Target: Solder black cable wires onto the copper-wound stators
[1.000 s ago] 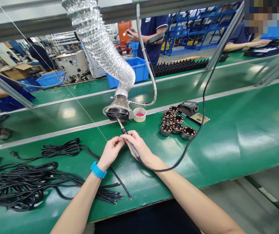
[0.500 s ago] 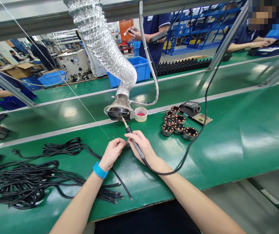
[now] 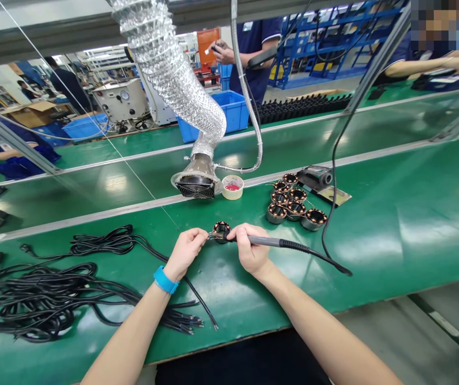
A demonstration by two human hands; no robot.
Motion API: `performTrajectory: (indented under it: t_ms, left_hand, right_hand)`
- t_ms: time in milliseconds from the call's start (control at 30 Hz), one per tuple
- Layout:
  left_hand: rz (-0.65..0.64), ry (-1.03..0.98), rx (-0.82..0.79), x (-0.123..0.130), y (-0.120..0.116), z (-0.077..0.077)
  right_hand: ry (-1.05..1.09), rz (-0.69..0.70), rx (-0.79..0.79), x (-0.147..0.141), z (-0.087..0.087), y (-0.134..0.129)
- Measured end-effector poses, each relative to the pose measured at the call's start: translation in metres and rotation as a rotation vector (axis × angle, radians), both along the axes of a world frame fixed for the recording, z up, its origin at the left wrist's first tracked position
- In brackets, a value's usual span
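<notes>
1. Gripping a soldering iron (image 3: 265,240) pen-like in the right hand (image 3: 252,250), tip pointed leftward over a copper-wound ring (image 3: 221,225).
2. Pinching thin wires (image 3: 211,235) in the closed left hand (image 3: 186,250), just beside that ring.
3. Positioned with the ring on the green tabletop (image 3: 374,235), between both hands.
4. Flanked by black cables (image 3: 37,305) at left and seven similar rings (image 3: 296,215) at right.
5. Faced, farther back, by a fan-fronted hood (image 3: 194,185), with a tape roll (image 3: 232,194) beside it.
</notes>
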State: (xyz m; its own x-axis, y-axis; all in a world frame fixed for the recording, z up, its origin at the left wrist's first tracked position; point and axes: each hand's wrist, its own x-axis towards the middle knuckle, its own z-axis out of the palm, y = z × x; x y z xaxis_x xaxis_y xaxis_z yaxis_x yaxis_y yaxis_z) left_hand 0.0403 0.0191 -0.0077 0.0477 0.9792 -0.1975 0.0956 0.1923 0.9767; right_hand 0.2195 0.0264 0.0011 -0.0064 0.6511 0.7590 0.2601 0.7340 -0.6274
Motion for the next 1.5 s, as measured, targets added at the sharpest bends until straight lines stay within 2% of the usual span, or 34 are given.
performTrajectory:
  t_ms: [300,500,667,1100,1300,1500]
  left_hand:
    - [0.009,-0.018,-0.001,0.001,0.0,0.0]
    - [0.011,-0.022,-0.001,0.0,0.0,0.0]
    - [0.015,-0.016,-0.005,0.0,0.0,-0.002]
    - [0.0,-0.056,-0.017,-0.002,0.001,-0.003]
    - [-0.003,-0.057,-0.01,-0.001,-0.001,0.001]
    - [-0.025,0.001,0.083,-0.004,-0.002,0.004]
  right_hand:
    - [-0.036,0.032,-0.078,-0.003,-0.004,0.001]
    - [0.087,0.02,-0.134,-0.004,-0.004,0.001]
    - [0.165,0.009,-0.134,-0.004,-0.006,0.001]
    - [0.165,-0.004,-0.153,-0.004,-0.005,0.0]
    - [0.043,0.0,-0.162,-0.005,-0.004,0.001]
    - [-0.165,0.14,-0.085,-0.013,-0.011,0.01]
